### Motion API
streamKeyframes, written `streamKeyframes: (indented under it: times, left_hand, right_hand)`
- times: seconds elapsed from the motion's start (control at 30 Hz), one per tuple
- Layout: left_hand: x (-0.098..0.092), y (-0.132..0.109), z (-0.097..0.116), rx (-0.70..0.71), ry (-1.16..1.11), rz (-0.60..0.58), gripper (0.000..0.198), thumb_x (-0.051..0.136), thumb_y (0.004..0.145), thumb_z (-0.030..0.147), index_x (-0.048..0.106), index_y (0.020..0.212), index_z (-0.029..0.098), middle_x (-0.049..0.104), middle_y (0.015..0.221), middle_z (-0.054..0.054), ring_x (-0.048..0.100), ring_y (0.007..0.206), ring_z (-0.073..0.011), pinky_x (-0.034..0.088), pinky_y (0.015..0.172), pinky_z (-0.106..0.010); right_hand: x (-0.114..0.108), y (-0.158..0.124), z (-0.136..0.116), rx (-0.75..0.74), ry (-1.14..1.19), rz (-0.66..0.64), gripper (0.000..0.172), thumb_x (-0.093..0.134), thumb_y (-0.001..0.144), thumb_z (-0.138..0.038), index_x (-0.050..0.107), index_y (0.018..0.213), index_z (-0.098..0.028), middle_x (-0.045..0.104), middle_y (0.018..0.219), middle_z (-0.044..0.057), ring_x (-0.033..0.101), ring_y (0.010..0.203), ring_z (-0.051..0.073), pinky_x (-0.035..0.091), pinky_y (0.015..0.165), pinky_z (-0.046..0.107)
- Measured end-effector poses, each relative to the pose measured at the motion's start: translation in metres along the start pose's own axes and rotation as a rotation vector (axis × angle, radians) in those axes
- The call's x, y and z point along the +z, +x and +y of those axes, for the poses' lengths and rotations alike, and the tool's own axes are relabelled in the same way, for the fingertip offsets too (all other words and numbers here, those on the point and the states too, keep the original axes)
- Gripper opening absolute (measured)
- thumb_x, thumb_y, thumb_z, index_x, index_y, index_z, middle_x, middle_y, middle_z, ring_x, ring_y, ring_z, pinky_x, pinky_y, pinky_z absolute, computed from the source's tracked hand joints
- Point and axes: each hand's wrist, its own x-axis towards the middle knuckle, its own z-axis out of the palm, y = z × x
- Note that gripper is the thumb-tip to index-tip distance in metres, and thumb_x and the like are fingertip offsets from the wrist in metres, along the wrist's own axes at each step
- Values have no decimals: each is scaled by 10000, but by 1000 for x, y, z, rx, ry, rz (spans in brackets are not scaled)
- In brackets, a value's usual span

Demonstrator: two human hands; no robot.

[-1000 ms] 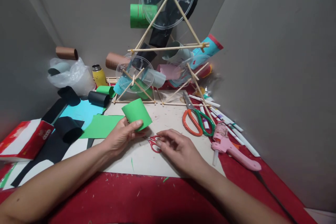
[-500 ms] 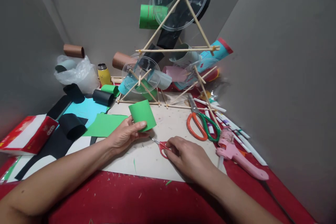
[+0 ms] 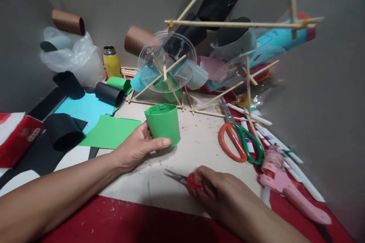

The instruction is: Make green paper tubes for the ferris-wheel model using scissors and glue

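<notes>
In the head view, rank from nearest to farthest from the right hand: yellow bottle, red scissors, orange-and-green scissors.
1. Red scissors, held in the right hand.
2. Orange-and-green scissors, ahead, to the right.
3. Yellow bottle, far back left.

The paper tube (image 3: 164, 124) is plain green, small scissors (image 3: 190, 182) red-handled, glue gun (image 3: 297, 200) pink; the blurred far-right tube (image 3: 276, 40) seems blue, marked red.

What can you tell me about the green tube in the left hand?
The green tube is bright green and looks like paper or thin card. Its top is open, with what looks like a fold or overlap inside; the bottom opening is out of sight. It is nearly upright, leaning slightly, over the pale sheet. The left hand grips it, thumb across the lower front.
</notes>
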Motion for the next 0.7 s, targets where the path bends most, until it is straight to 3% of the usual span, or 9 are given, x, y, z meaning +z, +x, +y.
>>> streamKeyframes:
  times: [0.17,0.3,0.43,0.6,0.7]
  left_hand:
    - [-4,2,-3,49,41,48,499,826,705,286,605,1132,155,679,1115,-105,623,952,-213,444,920,-378]
    - [-6,-1,-4,154,195,106,596,847,680,290,541,1176,164,651,1180,-122,604,1041,-240,438,955,-394]
    - [-4,-7,-5,252,397,57,636,818,714,297,493,1250,190,619,1226,-121,568,1137,-272,413,1003,-426]
    - [-1,-14,-5,334,652,33,560,789,714,259,519,1201,200,604,1191,-96,540,1143,-285,367,1047,-464]
    - [0,-18,-2,282,706,48,665,801,706,281,466,1279,228,588,1210,-89,537,1134,-288,364,1042,-483]
  right_hand:
    - [-5,2,-3,162,388,-24,292,625,810,-352,454,616,-218,352,517,-70,305,486,99,219,459,241]
    - [-8,-2,-11,188,830,0,344,736,739,-458,533,630,-202,389,455,-79,290,376,58,185,387,210]
    - [-9,-1,-18,112,1194,75,373,834,670,-479,635,697,-165,416,428,-83,255,314,21,156,341,181]
    - [-9,8,-20,100,1399,110,355,867,669,-401,621,659,-145,315,419,-123,173,334,0,143,321,148]
    - [-9,12,-20,71,1448,142,402,848,705,-400,530,630,-166,297,432,-130,195,344,-1,146,344,135]
